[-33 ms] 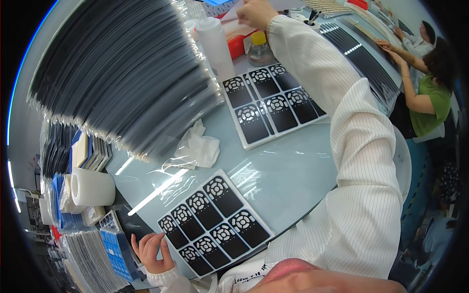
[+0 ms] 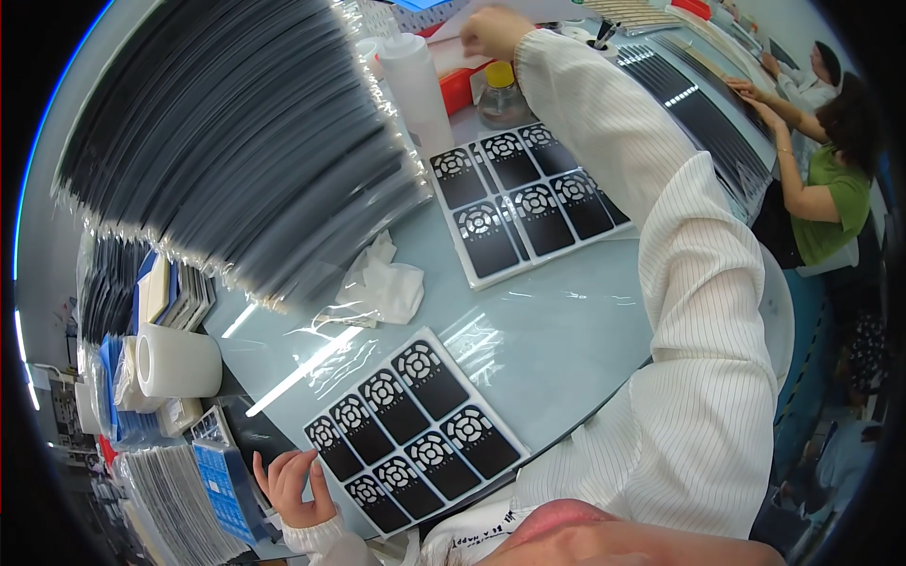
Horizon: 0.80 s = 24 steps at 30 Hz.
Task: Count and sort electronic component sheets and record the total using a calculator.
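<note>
A white-bordered sheet [image 2: 444, 436] printed with two rows of black panels lies at the near edge of the table. My left hand [image 2: 294, 489] is at its left corner, fingers apart, one fingertip at the sheet's edge. Stretched far forward, my right hand [image 2: 494, 34] hovers over a red tray [image 2: 457, 92] behind the bottles. Its fingers curl downward, and what they may hold is hidden. A white paper [image 2: 552, 11] shows just behind that hand. Beneath my right forearm lies a stack of similar black-panelled sheets [image 2: 491, 275], partly covered by the sleeve.
A tall pile of dark film-wrapped sheets [image 2: 245, 141] fills the far left. Beside it sit a crumpled white cloth [image 2: 392, 291], a white bottle [image 2: 415, 94] and a yellow-capped jar [image 2: 501, 99]. A white roll [image 2: 184, 363] stands left. Two people [image 2: 830, 193] work at the right.
My right hand has shifted slightly nearer over the tray, and more of the white paper shows behind it. My left hand and the sheets have stayed put.
</note>
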Each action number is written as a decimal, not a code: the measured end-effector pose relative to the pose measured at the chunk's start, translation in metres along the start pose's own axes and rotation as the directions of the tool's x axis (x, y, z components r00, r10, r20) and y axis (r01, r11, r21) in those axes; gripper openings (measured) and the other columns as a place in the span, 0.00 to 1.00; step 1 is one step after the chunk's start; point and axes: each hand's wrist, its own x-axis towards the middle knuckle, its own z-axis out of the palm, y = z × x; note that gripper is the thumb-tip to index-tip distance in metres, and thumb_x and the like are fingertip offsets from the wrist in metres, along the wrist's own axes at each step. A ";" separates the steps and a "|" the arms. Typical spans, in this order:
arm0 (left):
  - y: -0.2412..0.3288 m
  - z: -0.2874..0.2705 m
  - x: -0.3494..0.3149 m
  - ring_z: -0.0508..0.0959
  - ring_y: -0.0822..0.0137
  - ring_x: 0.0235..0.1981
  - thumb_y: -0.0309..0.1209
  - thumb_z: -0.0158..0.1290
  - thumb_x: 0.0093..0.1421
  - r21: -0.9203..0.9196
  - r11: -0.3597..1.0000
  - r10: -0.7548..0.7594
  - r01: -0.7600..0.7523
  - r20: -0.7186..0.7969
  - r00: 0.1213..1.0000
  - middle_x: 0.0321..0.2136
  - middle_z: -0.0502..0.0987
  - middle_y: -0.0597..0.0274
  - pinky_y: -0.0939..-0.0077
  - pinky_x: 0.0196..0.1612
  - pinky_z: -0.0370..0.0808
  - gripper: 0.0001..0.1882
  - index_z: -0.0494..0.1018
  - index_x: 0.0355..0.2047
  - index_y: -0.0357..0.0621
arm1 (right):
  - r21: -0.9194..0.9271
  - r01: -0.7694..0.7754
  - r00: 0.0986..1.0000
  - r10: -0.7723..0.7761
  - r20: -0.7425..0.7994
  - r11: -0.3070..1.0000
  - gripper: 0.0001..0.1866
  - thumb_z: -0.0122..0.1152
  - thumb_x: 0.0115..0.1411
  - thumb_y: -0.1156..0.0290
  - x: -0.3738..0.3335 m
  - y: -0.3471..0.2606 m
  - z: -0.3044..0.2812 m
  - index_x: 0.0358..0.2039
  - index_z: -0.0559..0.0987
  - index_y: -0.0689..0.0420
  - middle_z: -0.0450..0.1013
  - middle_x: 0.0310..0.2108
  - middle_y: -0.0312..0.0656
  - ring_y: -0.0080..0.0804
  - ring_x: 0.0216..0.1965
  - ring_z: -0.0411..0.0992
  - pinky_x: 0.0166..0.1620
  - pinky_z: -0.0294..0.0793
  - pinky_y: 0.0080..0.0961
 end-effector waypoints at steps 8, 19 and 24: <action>-0.002 0.005 -0.001 0.78 0.62 0.38 0.26 0.52 0.61 -0.015 1.000 -0.010 0.011 0.050 0.999 0.31 0.81 0.61 0.48 0.69 0.52 0.06 0.80 0.33 0.43 | 0.277 -0.206 0.960 0.248 -0.129 0.939 0.21 0.62 0.62 0.64 0.016 0.029 0.029 0.54 0.78 0.58 0.77 0.49 0.55 0.53 0.50 0.75 0.55 0.73 0.36; -0.008 0.006 -0.002 0.80 0.61 0.38 0.28 0.52 0.63 -0.022 0.999 -0.024 0.026 0.070 0.997 0.32 0.81 0.61 0.45 0.70 0.48 0.07 0.80 0.34 0.42 | 0.108 -0.460 0.881 0.437 0.183 0.881 0.25 0.53 0.61 0.75 0.039 0.018 0.036 0.61 0.72 0.51 0.60 0.67 0.48 0.48 0.63 0.65 0.62 0.68 0.41; -0.008 0.004 -0.002 0.80 0.61 0.39 0.26 0.52 0.61 -0.015 0.998 -0.061 0.062 0.063 0.996 0.32 0.82 0.61 0.44 0.70 0.47 0.06 0.80 0.34 0.42 | -0.114 -0.477 0.857 0.490 0.159 0.872 0.24 0.52 0.62 0.75 0.024 0.006 0.039 0.59 0.74 0.49 0.68 0.58 0.45 0.48 0.61 0.66 0.61 0.67 0.45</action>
